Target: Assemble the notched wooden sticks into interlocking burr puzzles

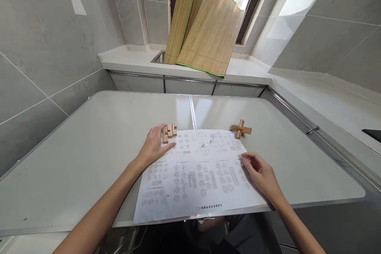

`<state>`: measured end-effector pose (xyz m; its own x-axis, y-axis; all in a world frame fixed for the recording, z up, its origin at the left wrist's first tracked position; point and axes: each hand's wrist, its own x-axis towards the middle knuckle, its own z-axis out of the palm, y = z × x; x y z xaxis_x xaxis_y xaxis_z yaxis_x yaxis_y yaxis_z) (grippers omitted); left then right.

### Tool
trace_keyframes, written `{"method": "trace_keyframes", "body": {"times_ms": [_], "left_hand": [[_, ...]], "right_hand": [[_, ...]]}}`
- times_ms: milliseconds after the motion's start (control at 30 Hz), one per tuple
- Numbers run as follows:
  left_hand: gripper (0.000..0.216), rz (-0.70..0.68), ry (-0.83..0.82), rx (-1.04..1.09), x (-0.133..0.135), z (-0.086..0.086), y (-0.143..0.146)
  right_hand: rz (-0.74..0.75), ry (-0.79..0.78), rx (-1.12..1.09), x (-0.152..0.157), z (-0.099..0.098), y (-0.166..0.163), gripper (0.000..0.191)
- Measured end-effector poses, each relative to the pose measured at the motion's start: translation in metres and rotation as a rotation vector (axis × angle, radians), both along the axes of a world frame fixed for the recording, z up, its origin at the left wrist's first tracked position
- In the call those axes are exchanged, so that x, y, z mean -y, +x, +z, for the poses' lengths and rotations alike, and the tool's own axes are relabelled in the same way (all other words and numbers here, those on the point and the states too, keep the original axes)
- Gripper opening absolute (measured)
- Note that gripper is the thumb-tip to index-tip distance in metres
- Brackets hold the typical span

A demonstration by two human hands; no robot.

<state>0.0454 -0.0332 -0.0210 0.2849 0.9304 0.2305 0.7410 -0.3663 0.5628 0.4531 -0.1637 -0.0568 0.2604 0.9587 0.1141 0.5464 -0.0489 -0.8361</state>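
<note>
A large printed sheet (175, 210), covered in small line diagrams and appearing upside down, lies on the table. At its upper left corner stand a few notched light-wood puzzle pieces (170, 131), set side by side. My left hand (153, 147) rests beside them, open, its fingers reaching behind the pieces and its thumb spread over the paper. On the right, my right hand (260, 172) has its fingers curled, with thumb and fingertips closed at the sheet's right edge. A cross-shaped wooden puzzle (241, 129) sits by the upper right corner, apart from both hands.
The pale folding table (89, 147) has a seam down its middle and a front edge near my lap. Behind it, a folded bamboo mat (208, 31) leans on a white counter (133, 61) below the window. Grey tiled walls flank both sides.
</note>
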Motion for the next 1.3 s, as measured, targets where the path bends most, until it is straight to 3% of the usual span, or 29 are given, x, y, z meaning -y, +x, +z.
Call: {"method": "trace_keyframes", "body": {"times_ms": [333, 700, 833, 1067, 1300], "left_hand": [[0.073, 0.074, -0.053, -0.026, -0.004, 0.003, -0.001], [0.072, 0.128, -0.023, -0.049, -0.003, 0.001, -0.003], [0.072, 0.104, -0.001, -0.056, -0.006, 0.003, -0.007], [0.084, -0.092, -0.018, -0.09, -0.03, 0.011, 0.002], [0.069, -0.182, -0.007, -0.072, -0.045, 0.019, 0.013]], "right_hand": [[-0.017, -0.03, -0.061, 0.001, 0.003, -0.004, 0.039], [0.019, -0.018, 0.176, -0.002, 0.012, -0.013, 0.034], [0.144, 0.015, 0.174, -0.017, 0.026, -0.03, 0.028], [0.504, 0.033, 0.161, -0.077, 0.057, -0.075, 0.023], [0.662, 0.016, 0.139, -0.126, 0.048, -0.11, 0.021]]}}
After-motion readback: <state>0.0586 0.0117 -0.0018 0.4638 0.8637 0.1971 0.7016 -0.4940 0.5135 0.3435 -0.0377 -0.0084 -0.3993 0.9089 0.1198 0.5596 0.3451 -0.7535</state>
